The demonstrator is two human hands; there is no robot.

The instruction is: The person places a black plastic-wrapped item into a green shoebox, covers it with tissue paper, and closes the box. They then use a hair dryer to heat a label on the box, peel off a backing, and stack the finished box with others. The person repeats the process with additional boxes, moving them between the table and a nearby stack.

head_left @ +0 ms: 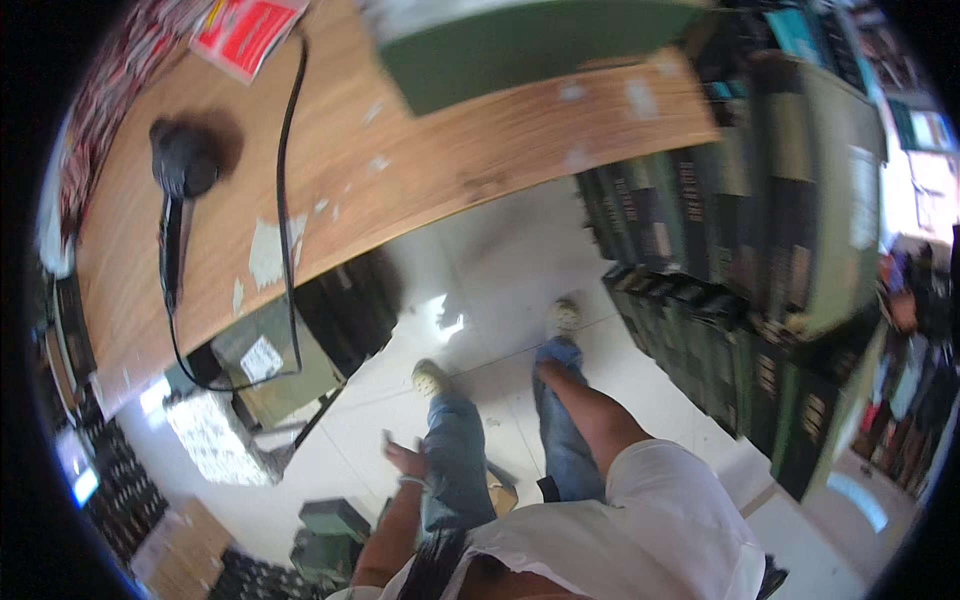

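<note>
My left hand (405, 460) hangs beside my left leg with its fingers apart and nothing in it. A bracelet circles that wrist. Down by my right knee is my right hand (550, 374), partly against the jeans (572, 455); its fingers are too hidden and blurred to make out. Ahead of me, on the wooden table (400, 200), lies a black hair dryer (185, 175), well away from both hands. Its black cord (283, 180) loops over the table's near edge and back up.
A green box (520, 60) sits at the table's far side. Stacks of dark green box files (720, 220) rise on the right. Under the table stand more boxes (275, 360) and a white wrapped bundle (215, 435). A red and white packet (245, 35) lies at the far left.
</note>
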